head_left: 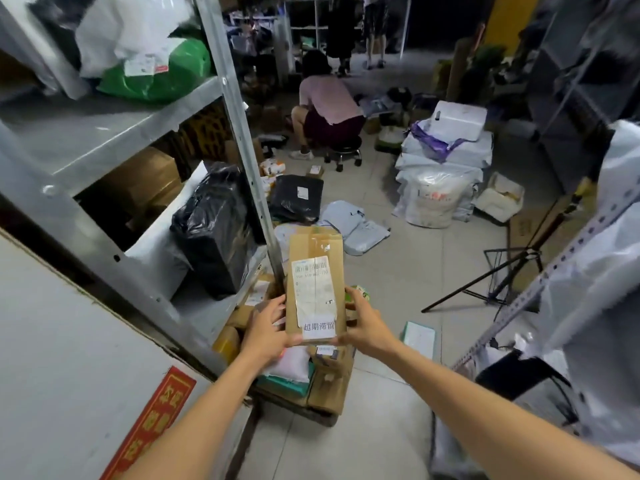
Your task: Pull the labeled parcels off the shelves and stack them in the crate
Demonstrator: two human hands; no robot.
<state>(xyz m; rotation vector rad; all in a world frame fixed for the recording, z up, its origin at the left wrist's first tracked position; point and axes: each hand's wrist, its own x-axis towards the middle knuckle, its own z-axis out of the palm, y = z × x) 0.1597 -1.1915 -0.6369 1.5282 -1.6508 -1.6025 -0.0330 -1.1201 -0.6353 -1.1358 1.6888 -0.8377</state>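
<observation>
A flat brown cardboard parcel (pixel 316 268) with a white shipping label and a second sticker hangs in mid-air in front of me. My left hand (pixel 266 327) grips its lower left edge, thumb on the front. My right hand (pixel 360 323) grips its lower right edge. Directly below it on the floor sits the crate (pixel 325 400), a low box filled with several cardboard and bagged parcels. The grey metal shelf (pixel 104 133) on my left holds a black-wrapped parcel (pixel 214 230), a green bag (pixel 162 74) and white bags.
A person in a pink shirt (pixel 329 105) sits on a stool ahead, back to me. Bagged parcels (pixel 349 220) lie scattered on the tiled floor. A stack of white sacks (pixel 443 174) stands centre right. A black tripod (pixel 512 271) and another rack (pixel 561 258) are on the right.
</observation>
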